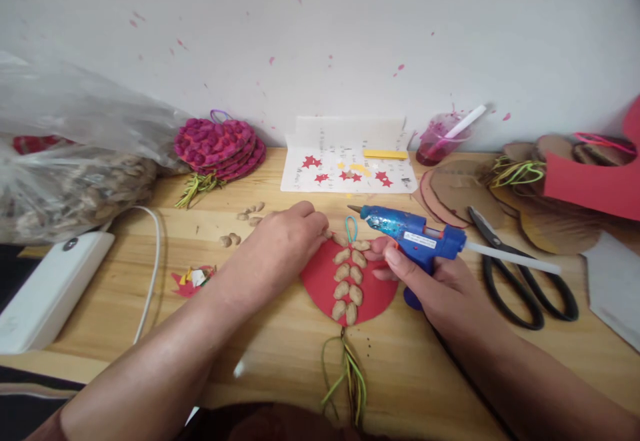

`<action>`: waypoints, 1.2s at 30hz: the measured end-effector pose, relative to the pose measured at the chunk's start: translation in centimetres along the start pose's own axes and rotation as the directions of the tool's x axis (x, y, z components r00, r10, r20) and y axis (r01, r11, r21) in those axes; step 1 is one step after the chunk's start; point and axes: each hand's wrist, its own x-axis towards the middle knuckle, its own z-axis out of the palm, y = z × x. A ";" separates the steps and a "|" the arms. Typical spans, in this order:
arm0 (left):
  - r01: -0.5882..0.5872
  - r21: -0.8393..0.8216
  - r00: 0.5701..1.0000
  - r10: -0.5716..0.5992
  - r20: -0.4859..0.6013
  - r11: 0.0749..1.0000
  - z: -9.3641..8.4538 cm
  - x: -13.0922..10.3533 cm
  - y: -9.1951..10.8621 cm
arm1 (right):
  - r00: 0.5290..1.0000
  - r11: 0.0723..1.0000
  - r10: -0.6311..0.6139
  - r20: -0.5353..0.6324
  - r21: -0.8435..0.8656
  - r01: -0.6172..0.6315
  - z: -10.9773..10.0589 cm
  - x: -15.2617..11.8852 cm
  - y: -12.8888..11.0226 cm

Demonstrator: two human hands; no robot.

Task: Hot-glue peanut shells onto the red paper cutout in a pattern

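Note:
A red disc (315, 275) lies on the table, bearing two columns of peanuts (342, 272) down its middle, a light-blue loop (351, 229) at its top and a green-yellow tassel (353, 374) below. My left hand (294, 235) is at the disc's upper left edge, its fingers pinched on a peanut (327, 234) that shows only in part. Wrapped round a blue glue gun (425, 233) is my right hand (425, 277), over the disc's right side. The gun's nozzle points left, above the loop.
Black scissors (525, 277) lie right, near cardboard discs (460, 191). Behind are a paper sheet (310, 173) with red stars and a cup (440, 144). Left are loose peanuts (230, 240), paper scraps (193, 281), pink discs (220, 151), a white power bank (55, 294) and a peanut bag (75, 187).

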 end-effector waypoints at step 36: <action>0.140 -0.143 0.989 -0.146 -0.029 0.980 0.6 0.3 0.6 | 1.000 0.999 -0.002 -0.011 -0.036 0.001 -0.2 -0.1 0.1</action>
